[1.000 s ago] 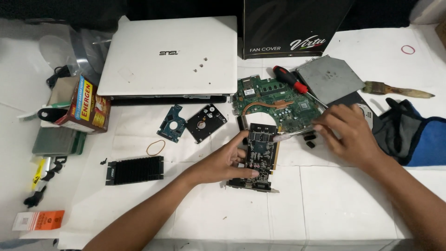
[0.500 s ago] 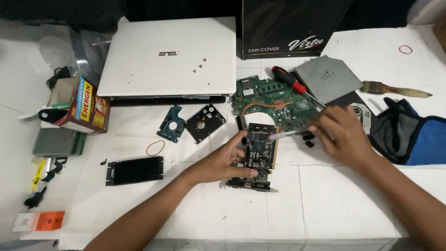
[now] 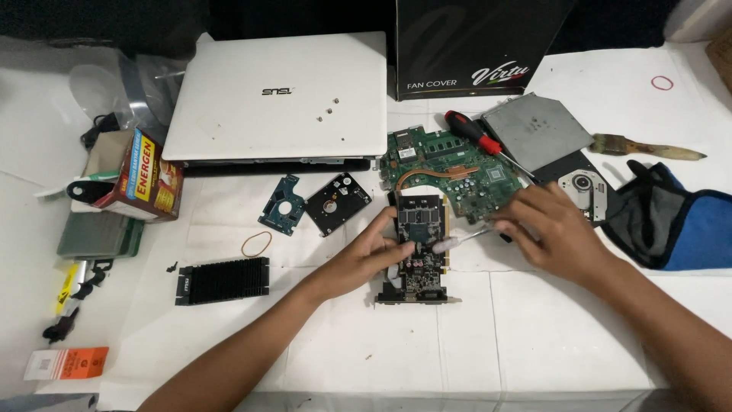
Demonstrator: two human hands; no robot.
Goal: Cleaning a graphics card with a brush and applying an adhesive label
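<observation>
Card (image 3: 418,248) flat on bench (image 3: 534,343) below motherboard (image 3: 457,172), pinned steady by left hand (image 3: 366,255), fingers spread over its edge; right hand (image 3: 553,233) fingers pinched around tool (image 3: 457,240), tip over card.

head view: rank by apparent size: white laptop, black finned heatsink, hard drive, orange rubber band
1. white laptop, largest by far.
2. black finned heatsink.
3. hard drive, somewhat smaller than the heatsink in area.
4. orange rubber band, smallest.
All lie flat on the same table, so nearness hardly skews this.
</observation>
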